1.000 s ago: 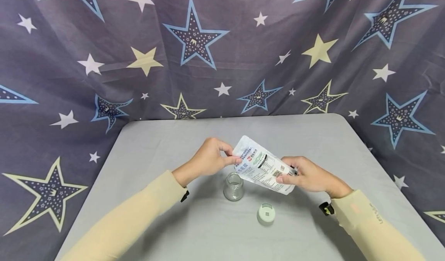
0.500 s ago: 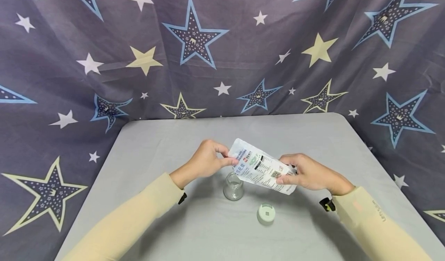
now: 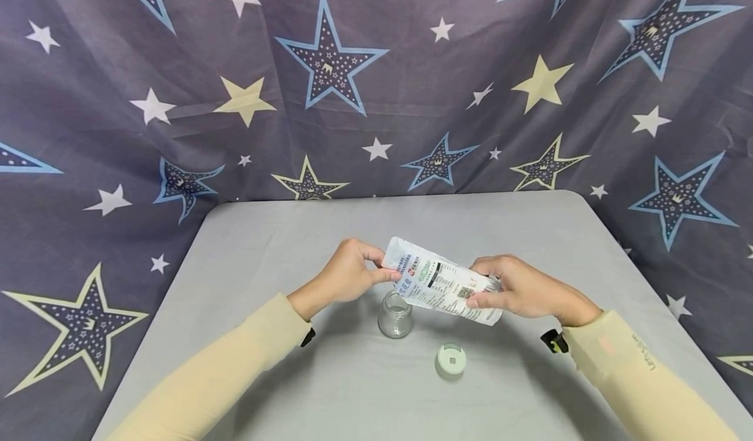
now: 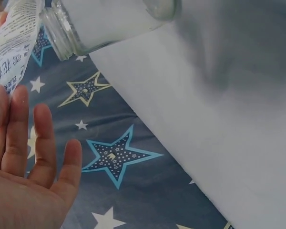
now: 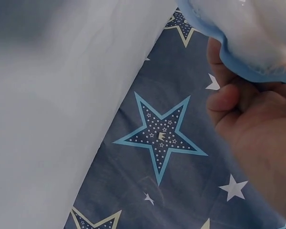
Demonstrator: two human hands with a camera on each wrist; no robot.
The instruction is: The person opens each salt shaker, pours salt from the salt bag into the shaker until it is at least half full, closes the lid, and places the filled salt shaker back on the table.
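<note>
A: What do we find at the hands?

B: We see the left grip [image 3: 355, 272] pinching the left end of a white printed pouch [image 3: 436, 279] between thumb and finger; in the left wrist view, the outer fingers stand apart from it. The right grip [image 3: 518, 287] holds the opposite end, thumb across the printed face.

A: And where is the pouch?

B: Above the table [image 3: 282, 232], on a slant, its left end just beside the mouth of an uncapped clear glass jar [image 3: 395, 320]. We cannot tell whether the two touch, or whether that end of the pouch is open.

A: What worries us here?

B: If that end is open, tipping it any lower could let the contents miss the narrow mouth and scatter on the table. A hard squeeze from the right could force out too much at once. The left pinch takes in only a little film, so we judge that it could slip and let the end swing into the jar, toppling it.

A: Anything farther out?

B: A pale round lid [image 3: 451, 360] lies nearer us, to the jar's right; a dropping hand could knock it. Beyond the table hangs a star-patterned cloth [image 3: 412, 10], well apart from everything.
</note>
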